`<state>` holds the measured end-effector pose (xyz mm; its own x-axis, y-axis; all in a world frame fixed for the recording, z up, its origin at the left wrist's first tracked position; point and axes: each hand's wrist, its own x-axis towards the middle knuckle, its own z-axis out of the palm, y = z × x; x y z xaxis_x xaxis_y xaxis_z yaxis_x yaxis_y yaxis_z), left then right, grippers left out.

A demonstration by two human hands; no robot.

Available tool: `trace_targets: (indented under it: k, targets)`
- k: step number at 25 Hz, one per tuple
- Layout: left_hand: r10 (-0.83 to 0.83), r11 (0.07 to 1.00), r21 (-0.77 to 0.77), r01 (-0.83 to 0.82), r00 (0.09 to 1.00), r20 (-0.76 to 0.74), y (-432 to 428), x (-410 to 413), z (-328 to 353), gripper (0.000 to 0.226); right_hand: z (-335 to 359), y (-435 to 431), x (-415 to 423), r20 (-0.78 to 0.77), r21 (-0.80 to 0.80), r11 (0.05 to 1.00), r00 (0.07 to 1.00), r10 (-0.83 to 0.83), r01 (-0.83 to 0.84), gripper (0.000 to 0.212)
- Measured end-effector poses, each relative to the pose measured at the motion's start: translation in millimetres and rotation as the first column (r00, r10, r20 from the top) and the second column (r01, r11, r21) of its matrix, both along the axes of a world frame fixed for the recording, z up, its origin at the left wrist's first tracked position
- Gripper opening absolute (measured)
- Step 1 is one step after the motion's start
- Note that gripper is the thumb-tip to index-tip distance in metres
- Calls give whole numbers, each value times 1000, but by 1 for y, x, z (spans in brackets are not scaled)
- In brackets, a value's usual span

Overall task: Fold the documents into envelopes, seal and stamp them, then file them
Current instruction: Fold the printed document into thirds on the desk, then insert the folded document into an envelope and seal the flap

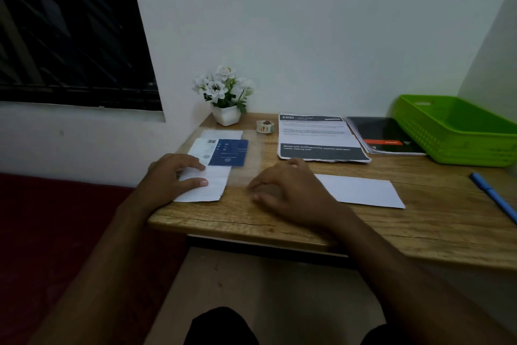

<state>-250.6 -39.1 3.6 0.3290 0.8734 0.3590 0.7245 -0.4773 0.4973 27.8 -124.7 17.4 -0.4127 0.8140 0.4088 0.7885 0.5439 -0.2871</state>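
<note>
A folded white document (212, 188) lies at the desk's left front, its far part printed white and blue (228, 152). My left hand (170, 176) rests on it, thumb and fingers spread over the paper. My right hand (288, 190) rests on the bare wood beside it, fingers loosely curled and holding nothing. A white envelope (361, 190) lies flat just right of my right hand. A printed sheet (319, 136) with dark bands lies further back, next to a stack of dark booklets (387, 134).
A green plastic basket (458, 132) stands at the back right. A blue pen (493, 195) lies near the right edge. A small tape roll (265, 126) and a white flower pot (226, 115) sit at the back by the wall. A dark window is at the left.
</note>
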Motion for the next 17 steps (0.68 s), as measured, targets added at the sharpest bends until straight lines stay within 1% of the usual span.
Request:
trace_targets:
  k: [3,8,12,14,17]
  targets:
    - [-7,1000,23,5,997,78,2,1,-2,27,2,16,-39,35,44,999,999,23,-24,26]
    - [20,998,52,-28,987,157,0,-2,-4,25,-1,33,-60,234,163,985,972,22,-61,29]
    - [54,993,90,-75,975,216,-1,-3,-3,22,1,38,-64,346,255,959,938,32,-127,28]
    - [68,992,89,-94,964,258,-1,-3,-3,21,2,38,-66,370,272,948,927,54,-164,26]
    - [71,993,73,-97,952,299,-1,-5,-3,20,2,37,-67,365,296,941,930,47,-163,27]
